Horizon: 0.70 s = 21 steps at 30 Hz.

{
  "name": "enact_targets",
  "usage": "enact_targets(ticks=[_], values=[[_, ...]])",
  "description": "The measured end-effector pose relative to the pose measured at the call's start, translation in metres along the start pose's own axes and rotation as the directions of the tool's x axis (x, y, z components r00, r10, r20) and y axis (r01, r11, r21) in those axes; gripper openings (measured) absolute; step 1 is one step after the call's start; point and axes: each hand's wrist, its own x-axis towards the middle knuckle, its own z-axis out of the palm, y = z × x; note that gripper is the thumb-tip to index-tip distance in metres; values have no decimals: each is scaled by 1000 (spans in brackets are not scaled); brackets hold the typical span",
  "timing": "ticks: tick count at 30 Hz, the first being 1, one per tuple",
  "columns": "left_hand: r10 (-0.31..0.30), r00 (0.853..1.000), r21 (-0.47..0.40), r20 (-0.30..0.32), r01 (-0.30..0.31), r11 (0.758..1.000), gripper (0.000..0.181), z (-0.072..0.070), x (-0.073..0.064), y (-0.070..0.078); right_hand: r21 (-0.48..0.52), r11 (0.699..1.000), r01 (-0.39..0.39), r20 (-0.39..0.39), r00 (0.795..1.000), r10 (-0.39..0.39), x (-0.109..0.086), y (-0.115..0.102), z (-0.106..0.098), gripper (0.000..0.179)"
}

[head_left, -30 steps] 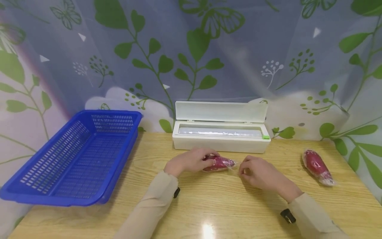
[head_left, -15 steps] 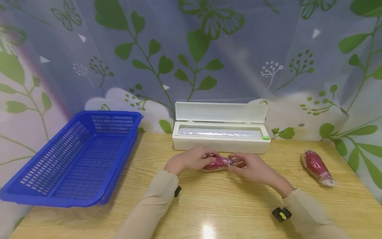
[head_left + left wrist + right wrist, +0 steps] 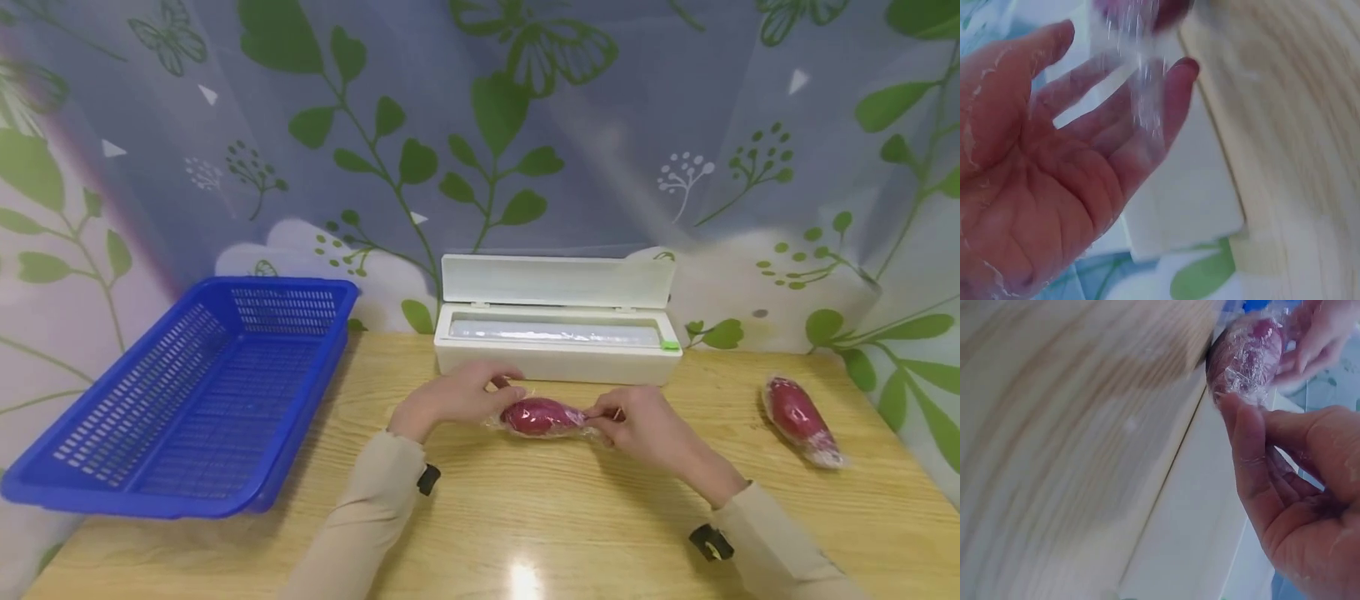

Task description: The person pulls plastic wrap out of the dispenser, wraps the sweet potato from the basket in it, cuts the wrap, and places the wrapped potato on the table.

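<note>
An oval purplish-red vegetable (image 3: 538,417), wrapped in clear cling film, lies on the table between the two hands. My right hand (image 3: 656,429) pinches the twisted film at its right end between thumb and fingers; the right wrist view shows that thumb (image 3: 1250,434) against the crinkled wrap. At the left end is my left hand (image 3: 457,400), its fingers loosely spread. In the left wrist view a strip of cling film (image 3: 1147,103) lies across those fingers, and the thumb stands apart. Farther right rests a second film-wrapped purplish-red vegetable (image 3: 798,419), untouched.
Behind the hands stands a long white cling film box (image 3: 558,364), lid raised, a film roll (image 3: 555,332) inside and a green piece at its right end. A blue plastic basket (image 3: 303,408) is at the left. Patterned cloth (image 3: 600,167) hangs along the back of the wooden table (image 3: 570,517).
My left hand has drawn off the vegetable toward the left, baring more of it. My right hand came in from the right and now pinches the film end. The box and basket stay put.
</note>
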Motion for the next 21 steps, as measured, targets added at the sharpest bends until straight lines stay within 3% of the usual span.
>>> enact_targets(ticks=[3, 8, 14, 17, 21], values=[[-18, 1000, -19, 1, 18, 1000, 52, -8, -13, -5, 46, 997, -68, 7, 998, 68, -4, 4, -4, 9], [-43, 999, -73, 24, 45, 996, 58, -14, -30, -11, 81, 994, -75, 13, 997, 75, -5, 3, -7, 6], [-50, 998, -117, 45, 55, 992, 61, -10, -37, -15, 129, 991, -17, 84, 996, 6, -2, -1, -3, 43], [-31, 999, -112, 37, 35, 993, 54, -7, -38, -15, 172, 985, 29, 146, 988, -54, 0, -3, 3, 50], [15, 1000, -135, 10, -14, 991, 45, -3, -38, -15, 184, 983, 11, 183, 982, -45, 3, -6, 13, 48]])
